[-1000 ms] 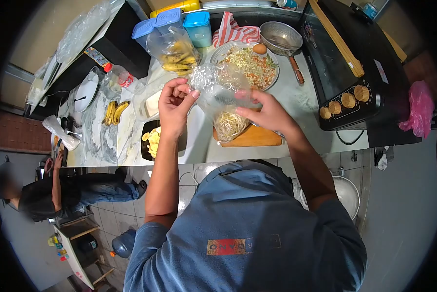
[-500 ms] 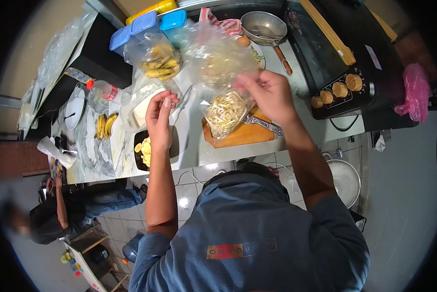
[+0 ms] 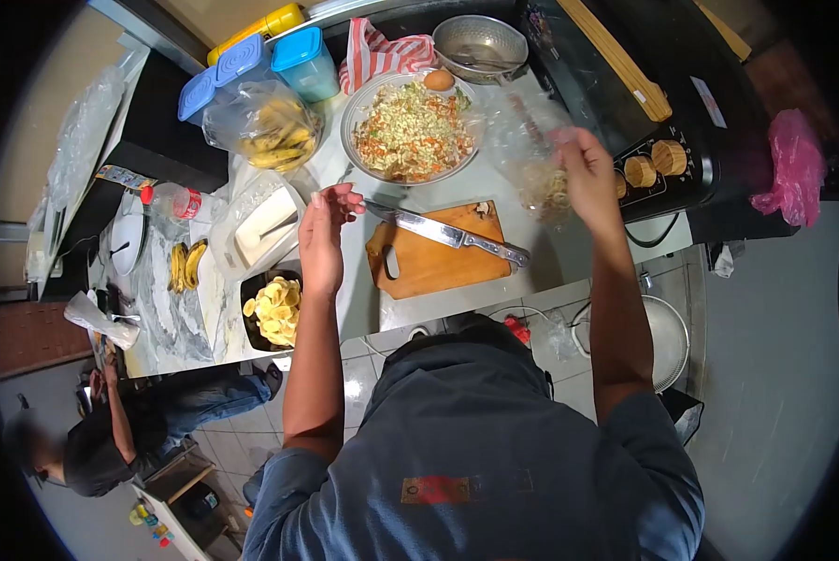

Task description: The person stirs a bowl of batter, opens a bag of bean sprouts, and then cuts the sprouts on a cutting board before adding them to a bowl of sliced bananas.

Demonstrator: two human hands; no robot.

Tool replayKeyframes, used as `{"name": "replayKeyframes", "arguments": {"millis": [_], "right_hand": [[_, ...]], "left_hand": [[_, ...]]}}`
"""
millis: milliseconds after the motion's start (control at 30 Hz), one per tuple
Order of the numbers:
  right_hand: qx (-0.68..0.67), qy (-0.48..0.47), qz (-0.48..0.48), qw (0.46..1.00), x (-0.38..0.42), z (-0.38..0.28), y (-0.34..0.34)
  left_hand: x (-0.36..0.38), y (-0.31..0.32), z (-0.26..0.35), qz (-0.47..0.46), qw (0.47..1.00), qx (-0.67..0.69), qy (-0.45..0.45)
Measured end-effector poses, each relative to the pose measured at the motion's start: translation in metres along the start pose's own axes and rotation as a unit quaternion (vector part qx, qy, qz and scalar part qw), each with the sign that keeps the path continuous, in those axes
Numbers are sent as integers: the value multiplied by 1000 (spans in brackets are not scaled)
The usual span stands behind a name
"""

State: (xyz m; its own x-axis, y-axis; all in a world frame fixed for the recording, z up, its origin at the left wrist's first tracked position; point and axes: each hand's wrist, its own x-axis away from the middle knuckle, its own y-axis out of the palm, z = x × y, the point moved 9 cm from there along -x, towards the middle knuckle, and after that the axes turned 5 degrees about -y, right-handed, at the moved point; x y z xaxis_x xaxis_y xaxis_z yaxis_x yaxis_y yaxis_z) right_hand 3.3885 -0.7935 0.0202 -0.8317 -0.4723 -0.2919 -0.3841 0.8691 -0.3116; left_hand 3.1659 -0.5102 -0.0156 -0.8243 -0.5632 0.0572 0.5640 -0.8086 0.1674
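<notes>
Between both hands, a knife (image 3: pixel 443 232) crosses the cutting board (image 3: pixel 438 257).

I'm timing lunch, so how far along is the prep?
Done, apparently: the shredded mix is plated, and yellow slices sit in the black dish. In hand: a plastic bag, pinched by the right hand. Perhaps left: the egg is whole, and the bagged bananas are unpeeled.

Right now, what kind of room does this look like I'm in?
Most likely a kitchen, whether home or small business I can't tell. A knife lies across a cutting board, a plate holds chopped vegetables, and an oven with wooden knobs stands at the right.
</notes>
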Motion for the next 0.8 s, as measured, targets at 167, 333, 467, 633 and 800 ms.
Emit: {"name": "replayKeyframes", "arguments": {"millis": [167, 333, 467, 633, 800], "right_hand": [[-37, 28, 91, 995, -7, 28, -24], [115, 27, 161, 980, 5, 37, -20], [134, -79, 209, 965, 31, -9, -10], [275, -142, 165, 937, 52, -41, 4], [271, -70, 160, 947, 44, -3, 7]], "left_hand": [[0, -12, 5, 10, 1000, 1, 0], [9, -20, 11, 46, 999, 13, -9], [14, -26, 11, 37, 999, 20, -3], [21, -40, 5, 53, 998, 30, -14], [25, -47, 0, 51, 998, 36, -18]]}}
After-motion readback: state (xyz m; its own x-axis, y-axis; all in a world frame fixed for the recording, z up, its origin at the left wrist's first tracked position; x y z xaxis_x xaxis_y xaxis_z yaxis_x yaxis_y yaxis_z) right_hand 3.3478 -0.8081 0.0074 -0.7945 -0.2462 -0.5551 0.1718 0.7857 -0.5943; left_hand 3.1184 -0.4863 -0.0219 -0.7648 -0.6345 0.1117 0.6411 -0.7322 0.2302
